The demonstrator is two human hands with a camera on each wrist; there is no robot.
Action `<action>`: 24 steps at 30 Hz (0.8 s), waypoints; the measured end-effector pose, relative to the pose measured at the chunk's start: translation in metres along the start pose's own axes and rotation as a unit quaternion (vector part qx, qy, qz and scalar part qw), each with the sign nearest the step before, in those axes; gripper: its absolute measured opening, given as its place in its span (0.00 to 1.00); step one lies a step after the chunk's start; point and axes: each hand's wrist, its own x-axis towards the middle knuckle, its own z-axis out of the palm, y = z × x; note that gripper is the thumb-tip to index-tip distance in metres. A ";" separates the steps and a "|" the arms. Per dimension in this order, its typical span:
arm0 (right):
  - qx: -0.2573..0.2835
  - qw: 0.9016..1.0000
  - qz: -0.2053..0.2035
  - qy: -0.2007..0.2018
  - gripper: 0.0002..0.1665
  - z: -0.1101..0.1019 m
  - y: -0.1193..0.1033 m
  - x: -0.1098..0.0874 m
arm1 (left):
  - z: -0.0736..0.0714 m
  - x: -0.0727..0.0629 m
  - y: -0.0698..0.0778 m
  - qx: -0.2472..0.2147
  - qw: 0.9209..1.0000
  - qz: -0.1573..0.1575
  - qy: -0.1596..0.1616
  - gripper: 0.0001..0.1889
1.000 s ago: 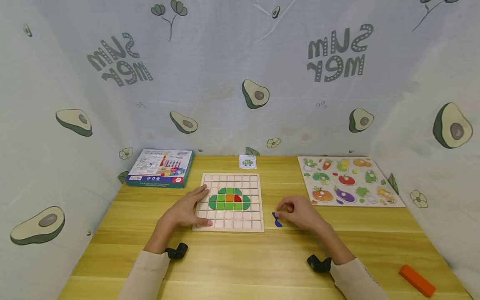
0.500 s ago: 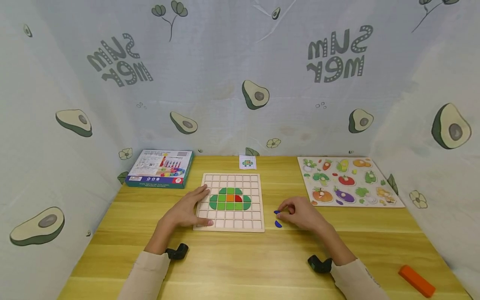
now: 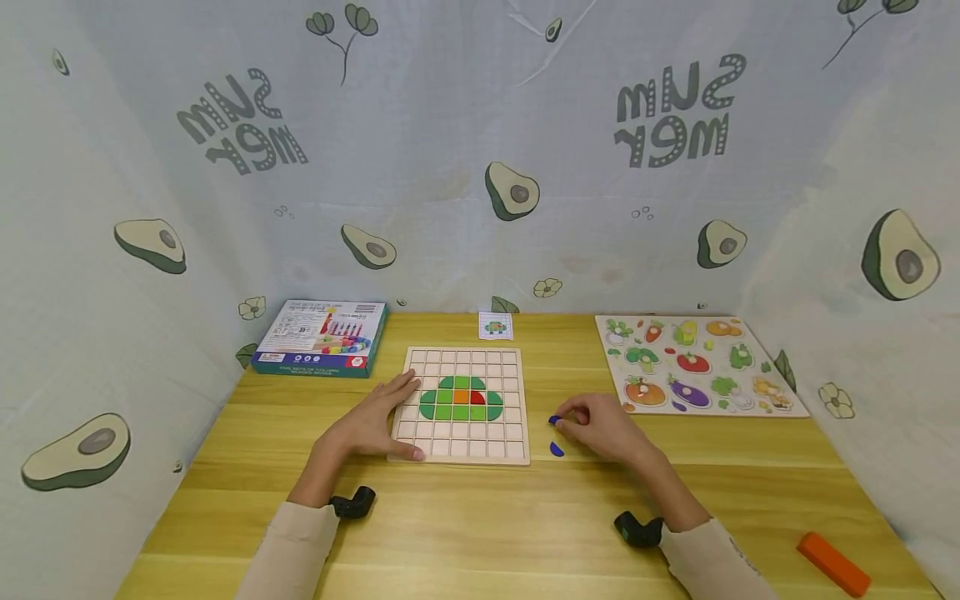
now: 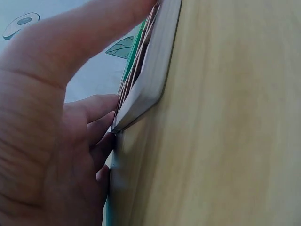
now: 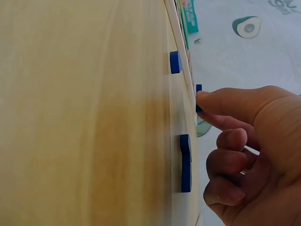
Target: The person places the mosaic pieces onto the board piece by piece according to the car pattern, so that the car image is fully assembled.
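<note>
My right hand [image 3: 603, 427] pinches a small blue half-round piece [image 5: 199, 98] between thumb and index finger, raised off the table in the right wrist view. Another blue half-round piece [image 3: 557, 449] lies on the table just below it. More blue, one or two touching pieces [image 5: 186, 163], shows in the right wrist view; the hand hides it from the head view. My left hand [image 3: 371, 421] rests at the left edge of a wooden grid board [image 3: 504, 443], fingers extended and thumb near its lower left corner. Green, orange and red pieces [image 3: 461, 398] form a shape on the board.
A small pattern card [image 3: 496, 326] lies behind the board. At the back left is a flat box [image 3: 318, 337]. A vegetable puzzle board [image 3: 701, 364] lies at the back right, and an orange block [image 3: 834, 564] at the front right.
The pinched blue piece has come away from the other blue piece and moved slightly up and away from it. My left hand stays on the board.
</note>
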 end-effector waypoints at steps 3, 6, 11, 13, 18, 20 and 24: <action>0.012 1.000 0.005 0.004 0.06 0.000 -0.003 0.001 | 0.000 0.000 -0.002 0.000 1.000 0.006 -0.001 0.67; 0.015 1.000 0.007 0.012 0.06 0.002 -0.009 0.004 | 0.001 0.000 -0.002 -0.001 1.000 0.007 0.003 0.67; 0.013 0.999 -0.005 0.031 0.05 0.007 -0.021 0.010 | 0.000 -0.001 -0.002 0.003 1.000 0.004 0.009 0.67; 0.019 0.999 -0.012 0.033 0.05 0.010 -0.028 0.013 | 0.000 -0.002 -0.001 0.002 1.000 0.007 0.012 0.66; 0.045 0.999 -0.013 0.023 0.05 0.020 -0.044 0.019 | 0.001 -0.001 -0.001 -0.004 1.000 0.010 0.015 0.65; 0.055 0.998 -0.018 0.021 0.05 0.024 -0.050 0.022 | 0.002 0.000 -0.001 -0.006 1.000 0.009 0.014 0.65; 0.063 0.997 -0.040 0.021 0.06 0.032 -0.062 0.027 | 0.003 0.001 -0.002 -0.006 1.000 0.010 0.014 0.64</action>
